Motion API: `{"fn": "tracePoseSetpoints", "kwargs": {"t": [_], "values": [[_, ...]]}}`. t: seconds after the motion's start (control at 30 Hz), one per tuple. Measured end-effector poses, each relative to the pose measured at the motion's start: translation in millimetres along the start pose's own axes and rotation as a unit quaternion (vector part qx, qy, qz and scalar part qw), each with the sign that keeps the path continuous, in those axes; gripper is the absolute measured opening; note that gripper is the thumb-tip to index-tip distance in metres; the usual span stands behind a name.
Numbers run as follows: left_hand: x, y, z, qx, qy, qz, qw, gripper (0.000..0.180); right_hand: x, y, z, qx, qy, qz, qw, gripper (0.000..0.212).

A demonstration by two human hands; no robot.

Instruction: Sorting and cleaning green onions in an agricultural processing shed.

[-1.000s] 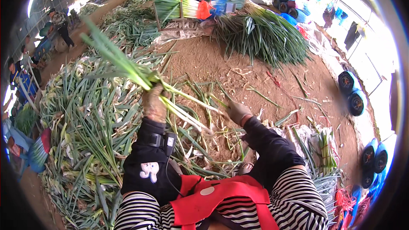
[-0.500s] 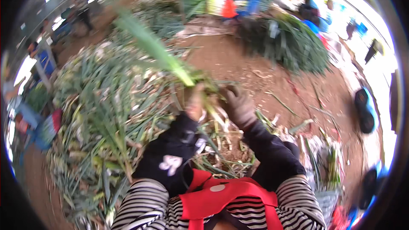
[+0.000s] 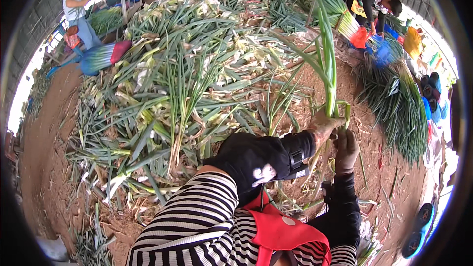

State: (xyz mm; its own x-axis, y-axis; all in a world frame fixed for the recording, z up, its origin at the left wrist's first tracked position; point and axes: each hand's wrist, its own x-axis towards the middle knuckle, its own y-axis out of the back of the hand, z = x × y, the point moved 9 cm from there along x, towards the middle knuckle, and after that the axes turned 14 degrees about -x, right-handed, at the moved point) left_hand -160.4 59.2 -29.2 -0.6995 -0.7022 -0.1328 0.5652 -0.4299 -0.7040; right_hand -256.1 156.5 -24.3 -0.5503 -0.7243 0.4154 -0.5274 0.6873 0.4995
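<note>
In my left hand [image 3: 322,127] is a long green onion [image 3: 329,64], its leaves pointing away from me and its pale lower end hanging down past my palm. My fingers are closed round its stalk. Just right of it, my right hand [image 3: 346,151], in a brownish glove, has its fingers curled on a leaf strip [image 3: 347,118] at the side of the onion. Both hands are close together over the dirt floor. Some pale stalk pieces [image 3: 320,170] dangle below the left hand.
A wide heap of onion leaves and peelings [image 3: 148,83] spreads on my left. Trimmed onions lie in a dark green pile [image 3: 394,103] at the right. One person [image 3: 364,0] bends over bundles at the far right; another person [image 3: 79,10] stands far left. Blue-edged shoes [image 3: 419,231] lie lower right.
The view has swung left, so my hands now appear further right. The onion, tilted to the left before, now points nearly straight away from me. My right fingers have come onto the leaf strip.
</note>
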Motion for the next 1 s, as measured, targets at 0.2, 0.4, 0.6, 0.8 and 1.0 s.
{"fn": "tracePoseSetpoints", "kwargs": {"t": [0.2, 0.4, 0.6, 0.8, 1.0], "values": [[12.8, -6.5, -19.6, -0.078, -0.027, -0.031, 0.996, 0.028, -7.4, 0.6, 22.1, 0.222, -0.129, 0.008, 0.967, 0.022], [29.1, 31.5, 6.6, -0.017, -0.098, 0.019, 0.995, 0.017, -2.1, -23.6, 26.2, 0.296, -0.157, 0.033, 0.942, 0.013], [31.3, 38.1, 45.3, -0.084, -0.146, 0.010, 0.986, 0.012, -0.5, 2.6, 62.5, 0.292, -0.210, 0.037, 0.933, 0.016], [28.3, 51.6, 79.8, -0.098, -0.156, 0.039, 0.982, 0.011, -15.6, 79.7, 177.4, 0.141, -0.328, 0.121, 0.926, 0.024], [24.8, 57.0, 77.1, -0.073, -0.123, 0.010, 0.990, 0.018, 8.8, 70.4, 39.9, -0.282, -0.014, 0.090, 0.955, 0.027]]}}
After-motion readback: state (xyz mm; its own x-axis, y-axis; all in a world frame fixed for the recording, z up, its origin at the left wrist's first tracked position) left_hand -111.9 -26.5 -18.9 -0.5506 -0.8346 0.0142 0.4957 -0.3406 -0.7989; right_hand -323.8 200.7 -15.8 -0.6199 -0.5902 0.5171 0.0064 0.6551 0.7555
